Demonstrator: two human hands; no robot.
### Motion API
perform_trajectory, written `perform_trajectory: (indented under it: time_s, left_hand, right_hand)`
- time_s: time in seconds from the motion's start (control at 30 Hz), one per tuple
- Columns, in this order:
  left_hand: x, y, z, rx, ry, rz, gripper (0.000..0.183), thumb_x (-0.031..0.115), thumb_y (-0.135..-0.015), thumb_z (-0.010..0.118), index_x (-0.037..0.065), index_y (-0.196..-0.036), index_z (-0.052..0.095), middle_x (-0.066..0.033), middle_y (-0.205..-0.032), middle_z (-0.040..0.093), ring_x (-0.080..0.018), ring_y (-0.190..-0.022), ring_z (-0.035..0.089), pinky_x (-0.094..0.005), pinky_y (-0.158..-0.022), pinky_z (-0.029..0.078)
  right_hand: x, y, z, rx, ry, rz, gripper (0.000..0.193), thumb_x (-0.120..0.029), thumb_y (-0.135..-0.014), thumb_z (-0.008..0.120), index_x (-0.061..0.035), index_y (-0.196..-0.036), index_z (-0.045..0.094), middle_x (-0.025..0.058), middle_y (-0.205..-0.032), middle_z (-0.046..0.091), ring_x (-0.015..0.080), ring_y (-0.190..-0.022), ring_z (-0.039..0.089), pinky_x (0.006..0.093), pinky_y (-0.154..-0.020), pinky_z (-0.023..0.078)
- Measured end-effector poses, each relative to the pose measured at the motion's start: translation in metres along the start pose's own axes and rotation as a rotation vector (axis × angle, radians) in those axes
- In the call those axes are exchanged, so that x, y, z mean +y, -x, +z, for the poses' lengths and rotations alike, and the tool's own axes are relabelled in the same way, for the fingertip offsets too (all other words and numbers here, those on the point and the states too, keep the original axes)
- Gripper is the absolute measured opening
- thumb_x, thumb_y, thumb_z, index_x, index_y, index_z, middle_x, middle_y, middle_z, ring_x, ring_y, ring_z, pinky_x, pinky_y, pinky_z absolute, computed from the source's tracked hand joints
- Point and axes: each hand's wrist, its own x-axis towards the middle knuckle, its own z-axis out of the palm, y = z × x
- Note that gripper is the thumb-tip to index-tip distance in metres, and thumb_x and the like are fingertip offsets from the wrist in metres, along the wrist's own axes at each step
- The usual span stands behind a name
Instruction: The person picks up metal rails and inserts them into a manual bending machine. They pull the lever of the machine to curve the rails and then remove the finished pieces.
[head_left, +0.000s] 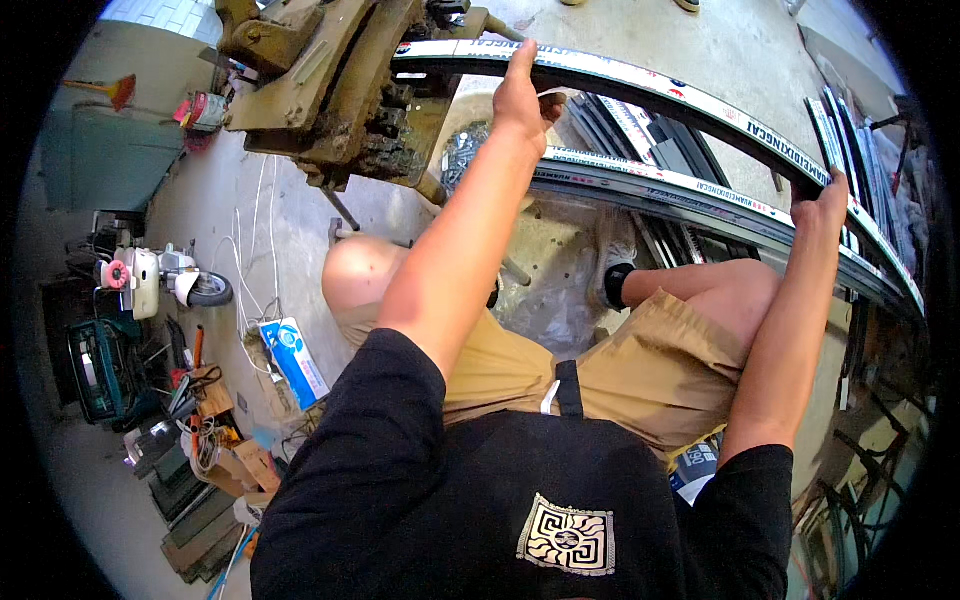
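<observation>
A long metal profile (680,97) with white printed film along it runs from the brown, greasy machine (335,95) at the upper left out to the right. My left hand (520,108) grips it close to the machine, thumb on top and fingers under it. Farther along, my right hand (822,208) is closed round the same profile. Its left end meets the machine, where the exact contact is hidden. More profiles with similar film (650,178) lie below it, nearer my knees.
A container of small metal pieces (465,150) stands beside the machine. Dark profiles (690,150) lie beyond my hands, with more stock (845,130) at the far right. Left are a blue-and-white box (292,360), loose cables, a small scooter-like toy (180,275) and stacked dark pieces (205,535).
</observation>
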Motion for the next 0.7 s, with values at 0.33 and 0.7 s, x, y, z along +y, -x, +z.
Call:
perform_trajectory:
  time_s: [0.33, 0.7]
  left_hand:
    - [0.011, -0.003, -0.013, 0.040, 0.028, 0.047, 0.047, 0.061, -0.092, 0.062, 0.015, -0.102, 0.064, -0.0036, -0.085, 0.067, -0.0192, -0.067, 0.060, -0.0349, -0.056, 0.044]
    - [0.019, -0.002, -0.022, 0.050, 0.015, 0.035, 0.048, 0.059, -0.094, 0.064, 0.012, -0.101, 0.064, -0.0025, -0.079, 0.066, -0.0138, -0.063, 0.062, -0.0287, -0.052, 0.047]
  right_hand:
    - [0.009, 0.043, 0.022, 0.082, -0.045, 0.009, 0.022, -0.027, -0.095, 0.064, -0.0067, -0.103, 0.062, 0.0121, -0.097, 0.073, 0.0298, -0.079, 0.074, 0.0472, -0.071, 0.064]
    - [0.026, 0.032, 0.023, 0.178, -0.102, 0.005, 0.021, -0.026, -0.094, 0.066, -0.0072, -0.102, 0.061, 0.0118, -0.093, 0.071, 0.0286, -0.073, 0.073, 0.0465, -0.068, 0.065]
